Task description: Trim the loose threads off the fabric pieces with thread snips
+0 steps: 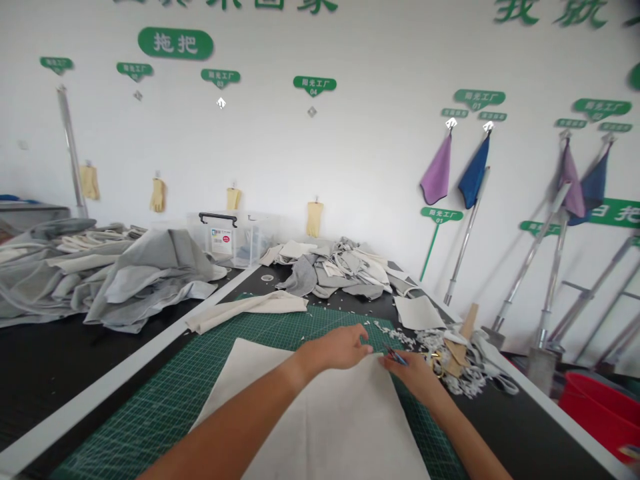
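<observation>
The person's left hand (335,348) and right hand (413,377) sit close together, apart but nearly meeting, at the top corner of an off-white fabric sheet (320,427) lying on a green cutting mat (150,380) at lower centre. The right hand pinches a small blue-handled tool (396,357), its exact kind unclear.

1 view is taken from the person's head, faced forward and tilted down over a green cutting mat (150,380). The forearms (240,420) are seen close up at the bottom of the frame, and a white wall (360,167) is seen farther off across the upper half.
</observation>
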A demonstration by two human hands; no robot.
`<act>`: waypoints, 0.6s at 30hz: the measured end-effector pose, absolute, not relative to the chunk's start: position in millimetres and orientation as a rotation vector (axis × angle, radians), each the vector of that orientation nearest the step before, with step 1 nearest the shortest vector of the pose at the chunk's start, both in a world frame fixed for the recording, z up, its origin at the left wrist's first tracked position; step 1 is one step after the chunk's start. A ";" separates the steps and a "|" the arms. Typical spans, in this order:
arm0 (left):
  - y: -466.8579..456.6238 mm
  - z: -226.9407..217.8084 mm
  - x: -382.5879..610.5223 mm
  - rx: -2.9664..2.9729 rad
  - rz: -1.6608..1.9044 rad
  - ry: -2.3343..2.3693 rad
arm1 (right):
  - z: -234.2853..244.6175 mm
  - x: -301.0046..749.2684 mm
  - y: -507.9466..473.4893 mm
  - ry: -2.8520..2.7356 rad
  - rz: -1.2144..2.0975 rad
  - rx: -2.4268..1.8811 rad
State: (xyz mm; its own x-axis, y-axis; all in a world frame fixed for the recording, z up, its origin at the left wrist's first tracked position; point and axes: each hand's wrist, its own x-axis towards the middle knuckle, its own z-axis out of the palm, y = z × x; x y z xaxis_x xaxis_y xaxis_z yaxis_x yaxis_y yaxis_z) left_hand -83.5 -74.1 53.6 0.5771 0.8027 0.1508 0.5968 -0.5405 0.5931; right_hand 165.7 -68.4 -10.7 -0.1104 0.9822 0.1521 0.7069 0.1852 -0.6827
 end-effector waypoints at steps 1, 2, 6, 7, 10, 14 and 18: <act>-69.4 43.1 -71.2 2.337 0.599 1.110 | -9.7 165.7 -69.2 -1.872 0.584 -1.569; -66.1 32.4 -60.5 2.351 0.645 1.110 | -8.5 165.4 -70.1 -1.863 0.569 -1.551; -65.0 -3.8 -36.4 2.425 0.791 1.214 | -4.3 162.6 -74.5 -1.873 0.580 -1.449; -66.9 -9.0 -35.0 2.454 0.789 1.243 | -4.1 161.9 -75.2 -1.875 0.574 -1.442; -74.1 -13.9 -37.8 2.536 0.752 1.272 | -6.2 160.7 -75.3 -1.857 0.561 -1.460; -81.1 -9.0 -42.9 2.586 0.782 1.279 | -9.3 158.3 -73.7 -1.781 0.712 -1.473; -82.7 -8.6 -42.7 2.606 0.813 1.297 | -8.3 152.6 -76.6 -1.701 0.918 -1.525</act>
State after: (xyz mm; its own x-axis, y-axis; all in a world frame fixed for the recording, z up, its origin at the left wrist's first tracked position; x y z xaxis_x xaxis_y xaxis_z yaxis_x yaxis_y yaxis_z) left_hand -42.7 -82.7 -8.6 0.4886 0.7696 0.4112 0.7055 -0.6257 0.3328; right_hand 152.6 -76.6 -8.3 -0.0959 0.9951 0.0238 0.5268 0.0710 -0.8470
